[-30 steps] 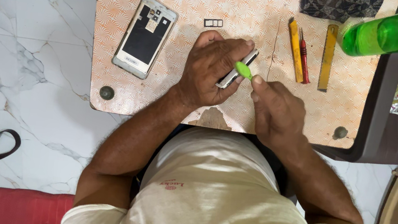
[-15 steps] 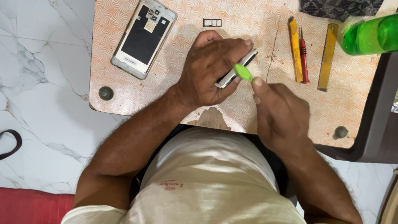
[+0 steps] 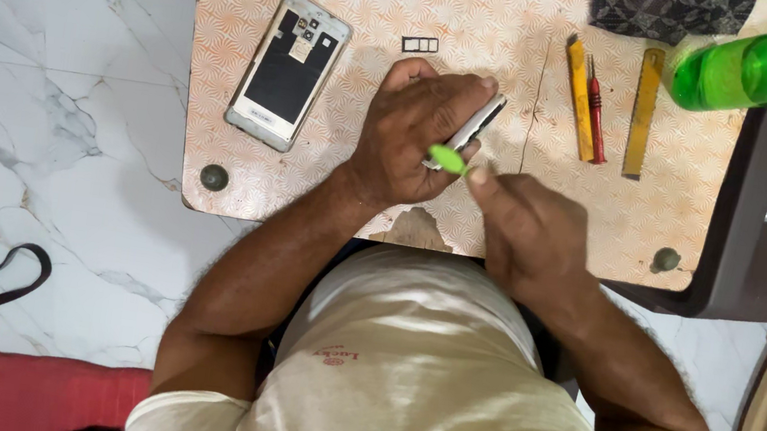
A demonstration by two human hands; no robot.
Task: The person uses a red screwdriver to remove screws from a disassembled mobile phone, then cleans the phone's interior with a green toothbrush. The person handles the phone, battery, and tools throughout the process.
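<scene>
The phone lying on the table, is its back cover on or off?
Off. The phone lies face down with its dark inner cavity and small parts near the top exposed.

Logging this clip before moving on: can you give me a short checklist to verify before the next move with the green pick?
1. Left hand grips the flat silver part: ok.
2. Right hand holds the green pick at the part's edge: ok.
3. Pick tip seated in a seam: cannot tell.
4. Opened phone lies apart from the hands: ok.
5. Small tray lies apart on the table: ok.
6. Screwdrivers lie clear of the hands: ok.
</scene>
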